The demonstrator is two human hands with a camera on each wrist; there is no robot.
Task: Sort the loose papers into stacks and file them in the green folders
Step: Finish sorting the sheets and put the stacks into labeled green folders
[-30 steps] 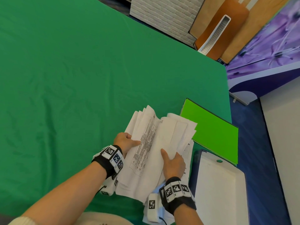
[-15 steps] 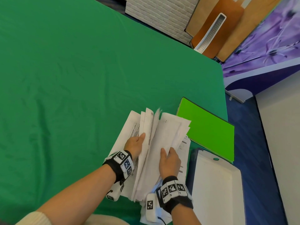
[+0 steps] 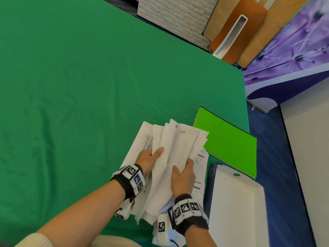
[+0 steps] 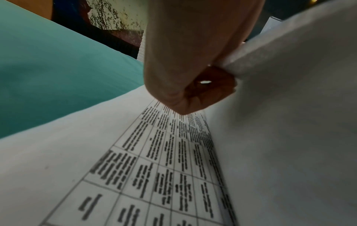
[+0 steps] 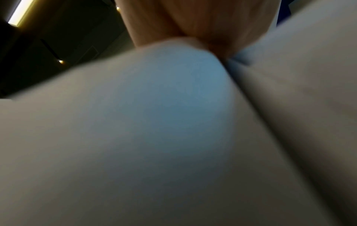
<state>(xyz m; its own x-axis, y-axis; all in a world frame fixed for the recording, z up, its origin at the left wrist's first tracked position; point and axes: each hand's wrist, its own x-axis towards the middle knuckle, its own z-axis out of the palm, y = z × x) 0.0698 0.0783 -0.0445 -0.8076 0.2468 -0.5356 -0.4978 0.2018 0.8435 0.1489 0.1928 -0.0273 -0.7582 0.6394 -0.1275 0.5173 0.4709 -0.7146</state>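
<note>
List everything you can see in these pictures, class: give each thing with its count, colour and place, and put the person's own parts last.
loose papers: a fanned bundle, count unclear, white with black print, near edge of the table, between both hands
printed table sheet: one, white with a black grid, under the left hand
green folder: one seen, bright green, flat on the table right of the papers
white tray: one, white, at the table's near right corner
tablecloth: one, dark green, covering the table
brick-pattern panel: one, white, beyond the far edge
left hand: one, grip on the lifted sheets' left edge
right hand: one, grip on the bundle's right side
wrist bands: two, black with black-and-white markers
</note>
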